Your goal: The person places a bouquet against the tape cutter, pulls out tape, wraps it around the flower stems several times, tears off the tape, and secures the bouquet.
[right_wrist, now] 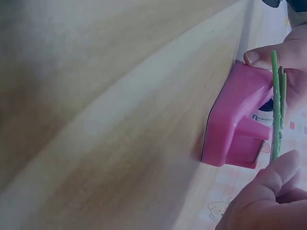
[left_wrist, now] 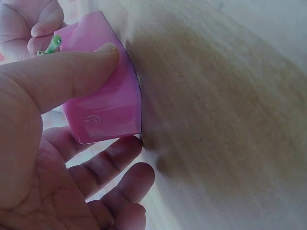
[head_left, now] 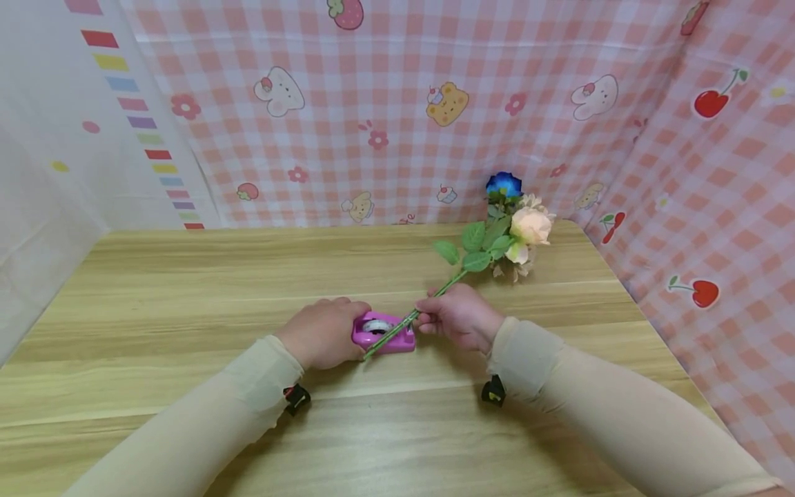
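A pink tape dispenser [head_left: 406, 342] with a roll of tape in it sits on the wooden table. My left hand [head_left: 326, 333] grips its left end, thumb along the near side and fingers around the back, as the left wrist view shows. My right hand [head_left: 462, 316] pinches a bundle of green stems [right_wrist: 277, 112] between thumb and fingers. The stems slant across the dispenser, their cut ends near my left thumb. At their far end are a blue flower [head_left: 504, 184], a pale peach flower [head_left: 531, 226] and green leaves [head_left: 475, 260]. In the right wrist view the dispenser's toothed cutter [right_wrist: 259, 154] lies close to my right fingers.
The wooden table [head_left: 186, 290] reaches back to a pink checked cloth [head_left: 397, 159] printed with cartoon figures. More of this cloth hangs along the right side, and a whitish cloth [head_left: 56, 159] along the left. Black wrist cameras [head_left: 297, 399] sit under both wrists.
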Tool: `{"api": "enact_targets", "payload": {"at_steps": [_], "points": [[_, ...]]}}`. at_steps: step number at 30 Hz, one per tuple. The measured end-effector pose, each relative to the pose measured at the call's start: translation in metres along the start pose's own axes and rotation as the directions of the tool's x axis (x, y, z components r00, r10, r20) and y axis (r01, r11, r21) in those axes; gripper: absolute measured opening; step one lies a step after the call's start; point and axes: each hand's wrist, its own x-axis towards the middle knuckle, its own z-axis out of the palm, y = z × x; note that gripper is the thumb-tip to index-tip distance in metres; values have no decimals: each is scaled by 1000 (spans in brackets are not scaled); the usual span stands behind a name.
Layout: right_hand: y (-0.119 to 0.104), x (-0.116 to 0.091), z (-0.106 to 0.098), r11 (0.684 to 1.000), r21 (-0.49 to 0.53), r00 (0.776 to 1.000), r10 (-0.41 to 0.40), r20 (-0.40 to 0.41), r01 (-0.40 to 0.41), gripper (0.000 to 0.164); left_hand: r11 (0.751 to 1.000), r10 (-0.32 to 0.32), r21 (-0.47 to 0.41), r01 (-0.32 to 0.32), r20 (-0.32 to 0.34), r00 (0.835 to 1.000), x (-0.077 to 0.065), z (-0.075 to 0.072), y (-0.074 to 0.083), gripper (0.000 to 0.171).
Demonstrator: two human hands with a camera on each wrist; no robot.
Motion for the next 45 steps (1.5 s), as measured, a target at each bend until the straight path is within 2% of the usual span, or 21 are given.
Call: {"api": "enact_targets", "payload": {"at_steps": [4,8,16,23,33,45], "points": [[0,1,1,999,37,1000,2,-14,-2,25,1000,-1,-1,1,-2,1000,0,1,-1,64],[-1,1,1,998,63,1000,9,2,-9,18,1000,-1,-4,1,-2,1000,-1,0,0,65],[-2,2,1,996,84,998,0,65,-5,28,1000,-5,-7,5,4,1000,-2,-1,0,63],[-4,4,2,995,92,999,20,50,-25,18,1000,0,-5,0,1,1000,-1,0,0,63],[-1,7,3,994,106,1000,16,-8,-15,33,1000,-6,-2,6,2,1000,-2,-1,0,62],[-3,5,2,998,57,1000,-1,-17,2,30,1000,-8,4,8,8,1000,-2,-1,1,64]]}}
